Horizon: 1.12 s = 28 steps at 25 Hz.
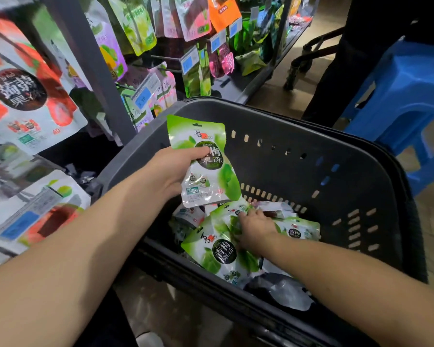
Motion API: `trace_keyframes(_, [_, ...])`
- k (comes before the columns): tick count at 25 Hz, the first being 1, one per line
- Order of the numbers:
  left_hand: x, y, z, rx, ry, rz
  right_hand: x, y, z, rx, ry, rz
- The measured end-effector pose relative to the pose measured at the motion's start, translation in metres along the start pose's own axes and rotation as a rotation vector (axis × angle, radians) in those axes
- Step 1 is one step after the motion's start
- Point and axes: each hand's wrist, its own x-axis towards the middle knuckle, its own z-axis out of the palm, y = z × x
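At far left, a large red-and-white foil pouch (25, 96) hangs on the display rack, with a grey metal upright (90, 58) just to its right and further hanging pouches in green, purple and orange beyond it. Right of the rack, the left hand (171, 171) is raised over the near-left rim of a dark grey perforated plastic shopping basket (323, 136). Its thumb lies across the front of a green-and-white foil pouch (206, 166) and its fingers pass behind it, so the pouch is pinched at its left edge. The pouch is held roughly upright, top end away from the camera, above the basket interior and clear of the contents below. Inside the basket, on its floor, lies a pile of green-and-white pouches (221, 254) of the same print, overlapping at mixed angles, with a dark pouch at the near edge. The right hand (257, 227) reaches down into this pile, back of the hand upward, fingertips on one of the upper pouches. Whether those fingers are clamped on it or merely resting cannot be determined, as they are seen from behind. At far right, beside the basket, stands a blue plastic stool (398, 96) on the floor.
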Motion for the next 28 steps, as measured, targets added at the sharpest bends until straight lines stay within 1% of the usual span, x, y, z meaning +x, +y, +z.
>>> trace_keyframes(4, [-0.004,-0.007,0.0,0.008,0.02,0.059,-0.012,0.009,-0.018,0.063,0.042,-0.013])
trace_keyframes(6, [-0.005,-0.007,0.0,0.043,0.043,0.104,-0.023,0.018,-0.044,0.198,0.053,0.047])
trace_keyframes(9, [-0.002,-0.003,-0.002,0.031,0.089,0.149,-0.032,0.039,-0.092,0.598,0.111,0.166])
trace_keyframes(11, [0.002,-0.004,-0.002,0.022,0.129,0.165,-0.04,0.051,-0.118,1.038,0.136,0.209])
trace_keyframes(12, [0.003,-0.006,-0.002,0.031,0.143,0.163,-0.046,0.053,-0.128,1.25,0.121,0.212])
trace_keyframes(13, [0.004,-0.008,0.0,0.049,0.145,0.156,-0.052,0.055,-0.135,1.406,0.119,0.198])
trace_keyframes(14, [0.004,-0.01,0.0,0.067,0.141,0.15,-0.056,0.055,-0.142,1.479,0.134,0.176])
trace_keyframes(16, [0.005,-0.012,0.001,0.082,0.133,0.151,-0.062,0.053,-0.152,1.528,0.171,0.165])
trace_keyframes(18, [0.003,-0.012,0.003,0.09,0.132,0.156,-0.067,0.049,-0.159,1.613,0.17,0.142])
trace_keyframes(21, [0.002,-0.012,0.002,0.091,0.13,0.164,-0.068,0.044,-0.165,1.733,0.206,0.077])
trace_keyframes(24, [-0.002,-0.013,0.004,0.005,0.095,0.107,-0.066,0.035,-0.163,1.847,0.124,0.059])
trace_keyframes(26, [-0.009,-0.011,0.009,-0.079,0.079,0.053,-0.061,0.029,-0.16,1.852,0.071,0.062])
trace_keyframes(28, [-0.014,-0.007,0.012,-0.157,0.073,0.014,-0.058,0.024,-0.16,1.852,0.062,0.053])
